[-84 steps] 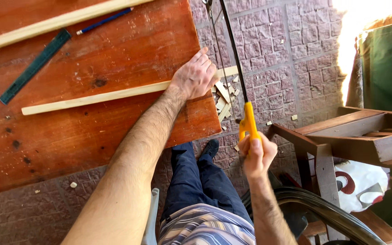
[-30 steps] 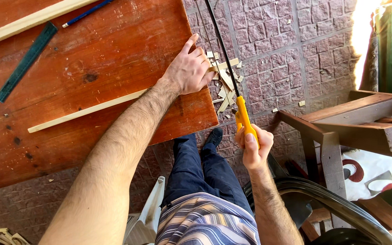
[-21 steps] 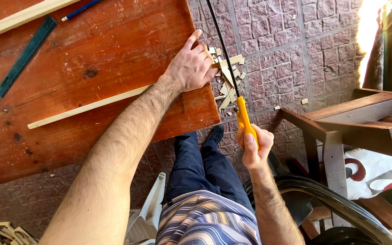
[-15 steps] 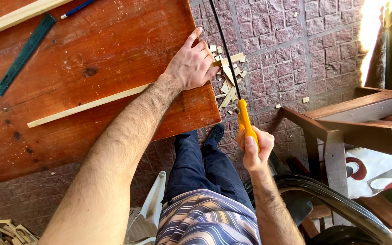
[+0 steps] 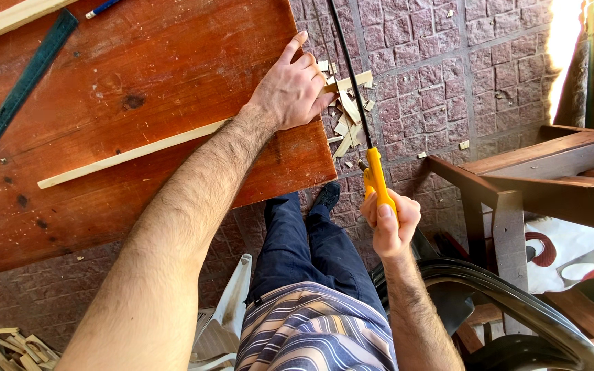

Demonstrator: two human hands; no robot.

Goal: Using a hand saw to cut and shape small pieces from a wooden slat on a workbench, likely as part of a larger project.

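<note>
Mid-cut: your left hand [image 5: 291,91] presses flat, pinning the pale wooden strip [image 5: 132,154] at the red-brown tabletop's [image 5: 173,62] edge, right hand [image 5: 388,223] fisted round the yellow-handled black-bladed saw [image 5: 372,165]; next stroke needs a steady strip.

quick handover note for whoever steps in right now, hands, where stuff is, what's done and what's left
Left hand: pressed flat on the wood strip at the right edge of the red-brown table.
Right hand: closed on the yellow handle of the saw, its blade running across the strip's overhanging end.
Done: several offcuts lie on the paving below the edge.
Left: the cut in hand looks unfinished.
Also on the table: green ruler, pencil, second strip.
</note>
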